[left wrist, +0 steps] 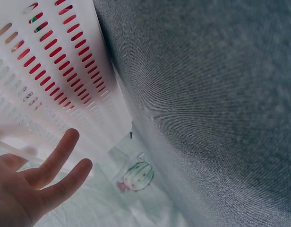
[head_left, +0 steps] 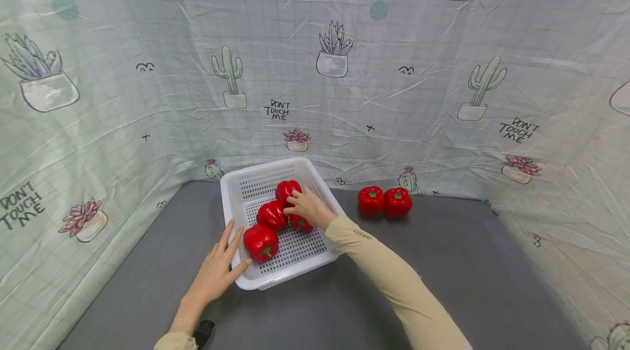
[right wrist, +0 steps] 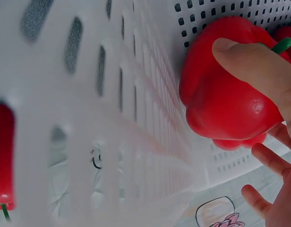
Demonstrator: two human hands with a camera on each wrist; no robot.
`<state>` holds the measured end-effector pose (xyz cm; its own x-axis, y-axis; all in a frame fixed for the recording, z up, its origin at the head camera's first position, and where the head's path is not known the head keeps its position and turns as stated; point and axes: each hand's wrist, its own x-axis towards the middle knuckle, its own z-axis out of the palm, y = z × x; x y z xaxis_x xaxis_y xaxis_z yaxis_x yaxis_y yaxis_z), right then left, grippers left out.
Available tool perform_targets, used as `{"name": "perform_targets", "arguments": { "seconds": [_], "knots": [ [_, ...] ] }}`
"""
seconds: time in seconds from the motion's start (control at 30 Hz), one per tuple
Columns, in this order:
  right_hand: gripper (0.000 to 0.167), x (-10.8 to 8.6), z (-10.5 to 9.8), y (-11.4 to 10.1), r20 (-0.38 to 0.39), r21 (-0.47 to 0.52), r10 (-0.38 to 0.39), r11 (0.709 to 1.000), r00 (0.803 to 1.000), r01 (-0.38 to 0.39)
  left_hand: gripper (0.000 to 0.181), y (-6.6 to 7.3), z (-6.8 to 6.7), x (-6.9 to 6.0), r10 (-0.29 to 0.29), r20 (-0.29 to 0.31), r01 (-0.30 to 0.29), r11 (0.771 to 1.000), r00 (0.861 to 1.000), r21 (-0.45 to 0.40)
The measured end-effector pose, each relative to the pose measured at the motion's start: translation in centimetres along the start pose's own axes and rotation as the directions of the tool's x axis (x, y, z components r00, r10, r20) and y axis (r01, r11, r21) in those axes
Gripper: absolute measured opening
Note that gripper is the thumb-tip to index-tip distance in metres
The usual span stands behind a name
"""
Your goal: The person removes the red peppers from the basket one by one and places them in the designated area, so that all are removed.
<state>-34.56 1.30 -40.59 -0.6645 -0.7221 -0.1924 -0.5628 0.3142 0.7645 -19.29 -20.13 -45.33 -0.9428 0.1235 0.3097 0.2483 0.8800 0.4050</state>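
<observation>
Evidently right hand was nearer: red pepper lay between its thumb and fingers, inside white basket. Thumb stretched across skin, other fingers beyond, partly hidden (so firmness of grip could not be told). Squat shape, no clear long axis; green stem sat just beside thumb. Basket's slotted wall stood near thumb tip. Left hand, farther off, fingers spread wide at rim. Outside peppers lay well right of right fingers.
</observation>
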Motion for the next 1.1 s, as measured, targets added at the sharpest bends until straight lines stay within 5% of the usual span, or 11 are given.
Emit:
{"name": "perform_targets", "arguments": {
  "seconds": [1.1],
  "knots": [
    [0.075, -0.17, 0.01, 0.77, -0.051, 0.335, 0.091, 0.940, 0.995, -0.069, 0.072, -0.29, 0.25, 0.04, 0.025, -0.015, -0.025, 1.000, 1.000, -0.012]
  ]
}}
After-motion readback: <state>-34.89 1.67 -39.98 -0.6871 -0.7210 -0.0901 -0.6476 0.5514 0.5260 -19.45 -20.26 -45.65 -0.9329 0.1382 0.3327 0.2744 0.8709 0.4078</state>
